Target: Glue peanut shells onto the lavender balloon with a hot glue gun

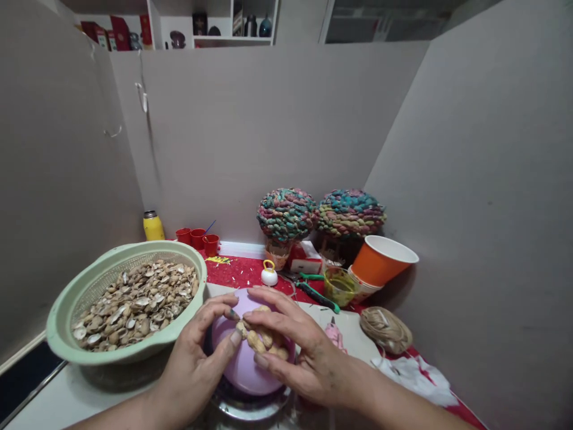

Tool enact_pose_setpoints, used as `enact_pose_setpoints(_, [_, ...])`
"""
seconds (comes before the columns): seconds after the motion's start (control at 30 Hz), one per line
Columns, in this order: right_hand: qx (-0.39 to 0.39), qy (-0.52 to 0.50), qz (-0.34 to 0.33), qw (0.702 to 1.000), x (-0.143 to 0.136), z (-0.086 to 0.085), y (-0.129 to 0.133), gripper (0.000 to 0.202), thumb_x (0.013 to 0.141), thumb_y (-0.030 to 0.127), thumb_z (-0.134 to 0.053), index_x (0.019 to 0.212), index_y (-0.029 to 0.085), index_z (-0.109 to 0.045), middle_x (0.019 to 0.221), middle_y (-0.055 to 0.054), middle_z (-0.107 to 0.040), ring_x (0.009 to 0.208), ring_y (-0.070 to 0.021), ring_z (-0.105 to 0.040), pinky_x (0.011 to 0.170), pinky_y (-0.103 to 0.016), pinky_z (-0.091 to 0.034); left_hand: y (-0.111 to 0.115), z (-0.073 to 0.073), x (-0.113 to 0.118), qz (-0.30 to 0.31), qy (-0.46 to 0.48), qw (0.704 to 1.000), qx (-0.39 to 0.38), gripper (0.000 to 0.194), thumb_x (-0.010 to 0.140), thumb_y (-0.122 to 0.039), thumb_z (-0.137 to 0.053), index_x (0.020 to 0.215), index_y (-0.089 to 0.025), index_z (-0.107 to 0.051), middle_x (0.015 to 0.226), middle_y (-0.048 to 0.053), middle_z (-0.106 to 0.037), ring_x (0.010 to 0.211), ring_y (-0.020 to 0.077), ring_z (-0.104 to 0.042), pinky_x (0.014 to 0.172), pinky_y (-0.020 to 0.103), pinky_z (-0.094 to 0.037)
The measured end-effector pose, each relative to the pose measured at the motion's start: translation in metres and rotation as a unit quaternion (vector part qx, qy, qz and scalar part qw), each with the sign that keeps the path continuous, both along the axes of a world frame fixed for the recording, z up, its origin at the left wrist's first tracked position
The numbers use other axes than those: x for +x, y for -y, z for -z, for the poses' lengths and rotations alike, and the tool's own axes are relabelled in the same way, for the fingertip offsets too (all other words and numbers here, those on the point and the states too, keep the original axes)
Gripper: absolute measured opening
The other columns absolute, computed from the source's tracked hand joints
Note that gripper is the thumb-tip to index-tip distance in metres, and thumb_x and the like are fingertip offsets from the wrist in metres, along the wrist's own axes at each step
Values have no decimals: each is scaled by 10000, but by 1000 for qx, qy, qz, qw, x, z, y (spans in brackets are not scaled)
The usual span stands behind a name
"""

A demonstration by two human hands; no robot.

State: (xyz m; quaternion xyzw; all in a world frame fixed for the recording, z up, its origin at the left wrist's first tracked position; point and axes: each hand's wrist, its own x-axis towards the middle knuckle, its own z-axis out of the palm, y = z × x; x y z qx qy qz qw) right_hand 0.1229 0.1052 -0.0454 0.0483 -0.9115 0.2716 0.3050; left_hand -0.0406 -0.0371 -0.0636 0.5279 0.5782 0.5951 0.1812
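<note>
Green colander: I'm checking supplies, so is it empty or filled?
Filled, though not to the brim: shells heap inside the green colander, with bare mesh wall above them.

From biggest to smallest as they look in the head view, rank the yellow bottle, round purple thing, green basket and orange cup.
Green basket
Round purple thing, partly covered
Orange cup
Yellow bottle

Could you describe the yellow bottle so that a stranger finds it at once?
Start at the big green colander of shells on the left. Behind it, near the back wall, stands the bottle. Unlike the red cups nearby, it is yellow with a dark cap.
</note>
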Motion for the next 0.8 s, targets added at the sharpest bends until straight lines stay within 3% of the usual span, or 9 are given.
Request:
enact_pose_setpoints(0.27, [-5,-43,9,999,-3,10,3,492,871,199,-623,1330,317,-494,1390,-109,-514,1328,-298,-442,1067,-514,-409,-1,3,2,-29,-80,996,11,26,893,-240,-597,917,-236,-608,1265,110,-613,1205,261,-571,1051,481,-424])
enact_pose_setpoints(0.57, [-6,-51,12,999,-3,8,5,507,856,191,-622,1331,318,-501,1377,-101,-527,1320,-298,-453,1061,-508,-420,-5,6,5,-49,-61,996,30,57,885,-228,-606,912,-251,-562,1218,67,-631,1157,228,-600,1036,448,-443])
enact_pose_setpoints(0.7, [-9,-46,17,999,-2,10,4,514,854,191,-622,1337,315,-498,1377,-102,-525,1325,-297,-445,1068,-511,-410,-2,6,4,-48,-94,994,39,29,902,-238,-588,920,-260,-582,1230,63,-639,1165,225,-603,1015,428,-468])
enact_pose_setpoints(0.8, [-8,-51,20,998,-1,11,3,503,860,201,-618,1336,312,-501,1381,-102,-520,1322,-293,-448,1069,-511,-407,2,6,2,-52,-137,988,54,115,913,-216,-568,1010,-277,-579,1255,71,-632,1185,220,-598,1009,411,-484])
